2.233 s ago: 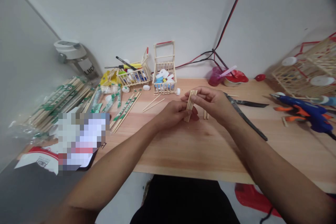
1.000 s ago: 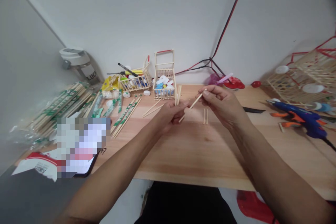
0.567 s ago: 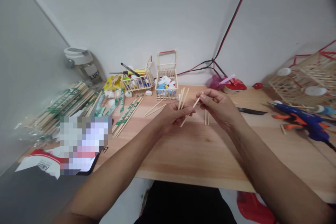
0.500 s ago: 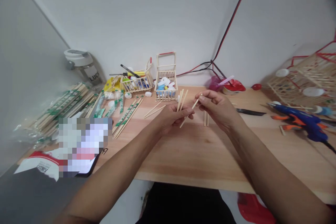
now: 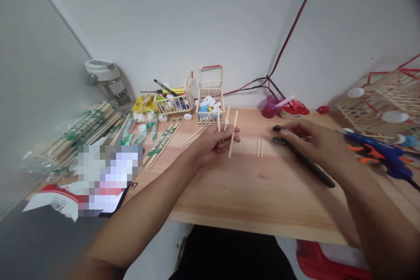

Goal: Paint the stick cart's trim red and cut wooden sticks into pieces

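My left hand is closed around several thin wooden sticks, which look like chopsticks. One of these sticks slants across the fingertips, and the others point up toward the wall. To the right, my right hand has its fingers on a long black tool, blurred by motion; its exact kind is unclear. The tool lies slantwise under the palm, its far end near the thumb. Between the two hands, two short cut sticks lie side by side on the wooden table.
Two small stick-built carts filled with bottle caps stand by the wall. Wrapped chopsticks, a phone and a bottle are at left. On the right sit a blue glue gun, a larger stick structure and a red-topped tub.
My right hand has let go of the stick near my left hand and moved right onto the black tool, which has shifted toward me. The left hand keeps the sticks.
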A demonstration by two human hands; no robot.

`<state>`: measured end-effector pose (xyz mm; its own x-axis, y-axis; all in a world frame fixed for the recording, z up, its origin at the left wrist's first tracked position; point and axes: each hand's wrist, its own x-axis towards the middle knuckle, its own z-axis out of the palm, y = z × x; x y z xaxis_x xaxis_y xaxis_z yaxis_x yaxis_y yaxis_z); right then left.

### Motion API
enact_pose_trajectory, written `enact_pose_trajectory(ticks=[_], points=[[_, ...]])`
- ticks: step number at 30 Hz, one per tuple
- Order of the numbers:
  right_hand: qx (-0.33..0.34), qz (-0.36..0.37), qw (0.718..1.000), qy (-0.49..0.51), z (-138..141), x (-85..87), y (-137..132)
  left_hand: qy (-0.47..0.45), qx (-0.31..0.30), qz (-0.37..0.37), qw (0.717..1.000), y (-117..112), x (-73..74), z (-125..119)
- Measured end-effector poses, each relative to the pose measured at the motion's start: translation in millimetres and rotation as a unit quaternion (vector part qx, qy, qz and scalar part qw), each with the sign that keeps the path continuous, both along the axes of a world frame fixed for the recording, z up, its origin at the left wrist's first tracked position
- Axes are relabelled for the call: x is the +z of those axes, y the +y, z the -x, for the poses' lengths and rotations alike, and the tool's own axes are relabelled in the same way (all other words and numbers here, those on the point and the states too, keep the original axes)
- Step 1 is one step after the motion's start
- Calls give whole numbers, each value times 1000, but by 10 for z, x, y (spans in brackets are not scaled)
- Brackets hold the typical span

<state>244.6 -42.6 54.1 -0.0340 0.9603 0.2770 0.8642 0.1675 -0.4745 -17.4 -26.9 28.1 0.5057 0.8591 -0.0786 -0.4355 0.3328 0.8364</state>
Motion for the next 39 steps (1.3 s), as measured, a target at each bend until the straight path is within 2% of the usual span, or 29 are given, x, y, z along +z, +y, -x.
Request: enact_pose_trajectory(ticks=[3, 5, 7, 10, 15, 19, 28, 32, 34, 36, 38, 39], points=[[-101, 92, 986, -99, -261, -106, -137, -14, -2, 0, 1000, 22, -21, 3], [-141, 156, 970, -121, -343, -179, -219, -15, -2, -2, 1000, 25, -38, -2], [-160, 189, 960, -130, -362, -232, -278, -9, 3, -9, 1000, 21, -46, -8], [-168, 195, 953, -158, -346, -285, -310, 6, 6, -27, 1000, 8, -36, -12], [-124, 207, 947, -214, -359, -373, -280, 34, 12, -55, 998, -12, 2, -9], [-100, 184, 951, -228, -390, -412, -269, 48, 23, -72, 996, -8, -6, -10], [-128, 195, 948, -217, -436, -265, -232, 67, 34, -85, 994, 2, -22, -14], [-179, 154, 946, -220, -444, -219, -266, 70, 37, -84, 993, -4, -24, -10], [-209, 102, 952, -199, -456, -147, -304, 66, 41, -86, 993, 6, -37, -7], [-198, 51, 972, -119, -459, -34, -365, 62, 50, -97, 992, 21, -55, -8], [-138, 50, 989, 31, -425, 90, -446, 67, 59, -115, 989, 26, -68, -21], [-100, 80, 984, 127, -387, 146, -489, 74, 62, -124, 988, 20, -71, -34]])
